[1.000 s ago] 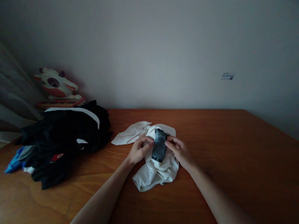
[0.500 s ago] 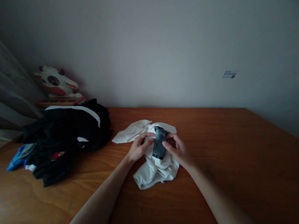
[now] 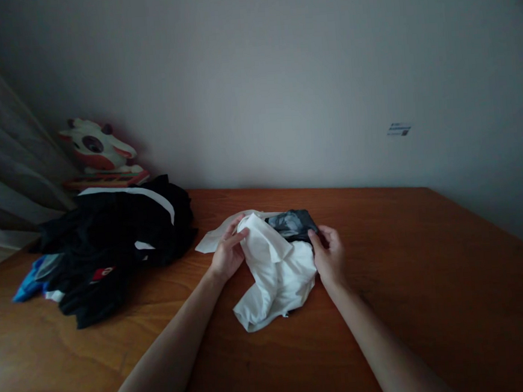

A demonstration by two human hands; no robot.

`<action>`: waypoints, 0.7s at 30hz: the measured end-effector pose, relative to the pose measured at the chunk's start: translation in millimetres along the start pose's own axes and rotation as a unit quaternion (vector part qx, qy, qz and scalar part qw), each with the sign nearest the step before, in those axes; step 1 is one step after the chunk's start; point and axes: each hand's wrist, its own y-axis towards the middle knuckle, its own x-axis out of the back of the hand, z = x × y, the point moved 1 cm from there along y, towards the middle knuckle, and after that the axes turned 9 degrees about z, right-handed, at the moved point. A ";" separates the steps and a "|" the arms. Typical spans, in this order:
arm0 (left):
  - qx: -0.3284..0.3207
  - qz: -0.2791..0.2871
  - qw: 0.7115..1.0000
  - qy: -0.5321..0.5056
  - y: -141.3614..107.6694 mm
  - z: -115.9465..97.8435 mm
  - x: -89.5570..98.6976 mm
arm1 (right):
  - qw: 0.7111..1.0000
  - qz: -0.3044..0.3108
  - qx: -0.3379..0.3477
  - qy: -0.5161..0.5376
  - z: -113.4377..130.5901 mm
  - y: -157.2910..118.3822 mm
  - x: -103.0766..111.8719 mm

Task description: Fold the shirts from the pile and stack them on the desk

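Observation:
A crumpled white garment (image 3: 281, 276), with sleeve-like ends, lies on the table in front of me. At its far side shows a dark grey patterned piece (image 3: 293, 223); whether it is a print on the garment or a separate item I cannot tell. My left hand (image 3: 230, 253) pinches a raised fold of the white cloth at its left, thumb on top and fingers partly behind. At the right, my right hand (image 3: 329, 254) grips the edge by the dark piece's corner between thumb and fingers.
A heap of black clothes (image 3: 115, 238) with white bands lies to the left, a blue cloth (image 3: 28, 284) poking out under it. Behind stands a cow-shaped toy (image 3: 99, 145). A curtain (image 3: 8, 143) hangs at left. The wooden table (image 3: 411, 256) meets a wall bearing a small label (image 3: 399, 129).
My hands have moved apart, the right one rightward. The dark piece has turned from upright to lying sideways, farther right. A white fold now stands up at the left hand.

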 end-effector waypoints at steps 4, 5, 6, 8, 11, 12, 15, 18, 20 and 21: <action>0.075 0.001 0.997 0.013 -0.6 6.3 -2.0 | 1.000 0.006 0.001 0.002 -2.9 1.5 1.0; 0.098 0.003 0.995 0.031 -0.6 8.9 -2.3 | 0.999 0.031 0.003 -0.018 -1.4 -0.2 0.2; 0.116 0.006 0.992 0.047 -0.7 11.1 -2.8 | 0.997 0.062 0.009 -0.046 0.9 -2.4 -0.7; 0.131 0.015 0.989 0.067 -1.6 13.3 -4.3 | 0.986 0.128 0.031 -0.106 6.5 -7.6 -2.3; 0.130 0.024 0.989 0.063 -3.7 13.2 -6.6 | 0.959 0.214 0.083 -0.164 12.7 -14.6 -3.9; 0.133 0.025 0.989 0.062 -4.2 12.8 -6.8 | 0.952 0.228 0.095 -0.179 13.2 -16.0 -4.2; 0.126 0.012 0.990 0.057 -3.8 10.8 -4.8 | 0.947 0.231 0.088 -0.205 10.6 -16.6 -4.6; 0.134 0.011 0.991 0.026 -1.2 8.8 -1.1 | 0.959 0.207 0.042 -0.187 8.2 -13.7 -3.2; 0.161 0.037 0.986 0.014 0.9 9.5 0.3 | 0.970 0.175 0.023 -0.168 9.4 -11.5 -1.1; 0.170 0.052 0.984 0.017 2.0 10.6 0.8 | 0.975 0.157 0.020 -0.157 10.6 -10.6 0.0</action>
